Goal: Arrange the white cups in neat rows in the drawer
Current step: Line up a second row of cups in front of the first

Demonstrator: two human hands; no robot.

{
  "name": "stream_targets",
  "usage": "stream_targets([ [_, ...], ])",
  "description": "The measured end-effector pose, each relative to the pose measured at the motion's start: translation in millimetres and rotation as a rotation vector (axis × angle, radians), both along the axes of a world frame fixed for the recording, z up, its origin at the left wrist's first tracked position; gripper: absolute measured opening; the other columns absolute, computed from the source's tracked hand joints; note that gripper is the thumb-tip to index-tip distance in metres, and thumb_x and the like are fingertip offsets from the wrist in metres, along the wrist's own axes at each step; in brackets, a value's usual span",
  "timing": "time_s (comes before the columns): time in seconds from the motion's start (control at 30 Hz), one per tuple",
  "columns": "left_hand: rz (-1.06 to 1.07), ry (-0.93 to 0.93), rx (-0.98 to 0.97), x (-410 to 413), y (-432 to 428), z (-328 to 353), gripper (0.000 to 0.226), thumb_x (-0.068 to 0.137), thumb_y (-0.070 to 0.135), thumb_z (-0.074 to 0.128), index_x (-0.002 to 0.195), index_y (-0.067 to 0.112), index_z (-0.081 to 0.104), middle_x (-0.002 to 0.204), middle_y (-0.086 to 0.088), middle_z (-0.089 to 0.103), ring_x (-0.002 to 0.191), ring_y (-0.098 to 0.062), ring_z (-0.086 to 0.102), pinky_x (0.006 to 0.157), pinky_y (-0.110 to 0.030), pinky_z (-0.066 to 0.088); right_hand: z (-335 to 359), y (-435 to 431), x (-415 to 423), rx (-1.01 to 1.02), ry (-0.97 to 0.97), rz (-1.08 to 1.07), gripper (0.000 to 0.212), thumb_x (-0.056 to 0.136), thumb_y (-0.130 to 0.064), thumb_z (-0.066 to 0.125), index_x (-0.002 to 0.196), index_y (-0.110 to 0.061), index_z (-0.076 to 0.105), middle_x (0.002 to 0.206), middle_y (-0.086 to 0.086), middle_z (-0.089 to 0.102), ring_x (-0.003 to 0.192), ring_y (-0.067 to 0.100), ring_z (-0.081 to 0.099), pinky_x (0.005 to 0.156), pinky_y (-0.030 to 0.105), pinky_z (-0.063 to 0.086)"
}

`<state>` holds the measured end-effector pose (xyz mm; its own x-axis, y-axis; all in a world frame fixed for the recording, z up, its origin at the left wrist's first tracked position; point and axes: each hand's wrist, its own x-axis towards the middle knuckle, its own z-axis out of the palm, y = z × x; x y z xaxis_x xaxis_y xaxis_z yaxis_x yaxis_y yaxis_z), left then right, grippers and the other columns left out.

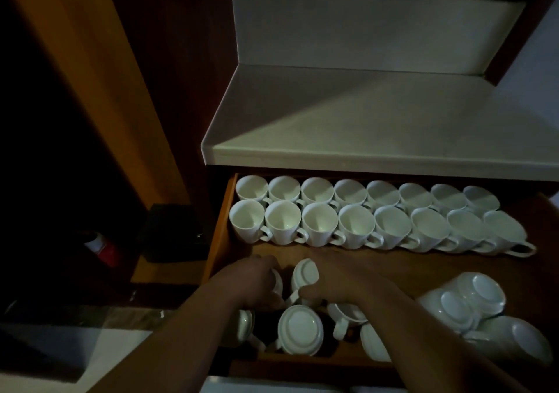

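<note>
An open wooden drawer (225,229) holds white cups. Two neat rows of upright cups (357,226) fill its back, handles toward me. Loose cups lie overturned at the front: one upside down (301,329) near the front edge, more stacked at the right (472,305). My left hand (254,280) curls over a cup (276,282) that it mostly hides. My right hand (338,280) grips a tilted cup (304,274) at its handle side. The scene is dim.
A pale countertop (378,126) overhangs the drawer's back. To the left, a dark box (175,232) and a red-and-white object (102,247) sit on a low shelf. Bare drawer floor (408,268) shows between the rows and the loose cups.
</note>
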<state>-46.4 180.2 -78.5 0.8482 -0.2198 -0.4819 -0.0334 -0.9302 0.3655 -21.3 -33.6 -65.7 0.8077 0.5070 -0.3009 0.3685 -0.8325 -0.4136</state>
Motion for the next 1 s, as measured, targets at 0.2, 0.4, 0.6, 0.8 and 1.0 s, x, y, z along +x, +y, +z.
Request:
stream_targets([
  [0.2,0.041,-0.02,-0.021,1,-2,2,0.064,0.077,0.046,0.08,0.133,0.028,0.055,0.125,0.001,0.066,0.109,-0.019,0.063,0.095,-0.04,0.054,-6,-7,2,-0.036,0.037,-0.094,0.057,0.073,-0.058,0.073,0.118,-0.029,0.052,0.107,-0.007,0.062,0.094,0.014,0.061,0.083,0.04,0.056],
  [0.4,0.069,-0.09,-0.085,0,-1,8,0.048,0.08,0.044,0.079,0.121,0.028,0.059,0.109,0.007,0.067,0.099,-0.014,0.062,0.082,-0.031,0.052,-5,-9,1,-0.071,0.065,-0.093,0.084,0.066,-0.062,0.079,0.132,-0.022,0.047,0.124,-0.001,0.06,0.109,0.022,0.06,0.084,0.036,0.052],
  [0.6,0.194,-0.138,-0.254,-4,0,15,0.052,0.074,0.05,0.083,0.118,0.035,0.06,0.093,0.014,0.063,0.085,-0.006,0.061,0.076,-0.032,0.054,2,-10,-1,-0.12,0.03,-0.077,0.08,0.065,-0.049,0.086,0.126,-0.021,0.043,0.107,-0.002,0.06,0.092,0.015,0.058,0.064,0.03,0.045],
  [0.8,0.347,-0.225,-0.36,-6,6,22,0.045,0.075,0.056,0.079,0.112,0.037,0.061,0.09,0.009,0.066,0.082,-0.006,0.064,0.072,-0.032,0.056,16,-10,-7,-0.123,-0.025,-0.086,0.068,0.07,-0.046,0.085,0.118,-0.024,0.042,0.092,-0.009,0.052,0.067,0.0,0.042,0.05,0.023,0.026],
  [1.0,0.522,-0.349,-0.546,-5,9,34,0.043,0.078,0.055,0.079,0.115,0.042,0.062,0.098,0.012,0.067,0.09,-0.008,0.064,0.076,-0.032,0.057,22,-13,-8,0.086,0.034,-0.171,0.08,0.067,-0.044,0.085,0.131,-0.031,0.038,0.115,-0.007,0.055,0.084,0.002,0.054,0.058,0.023,0.04],
])
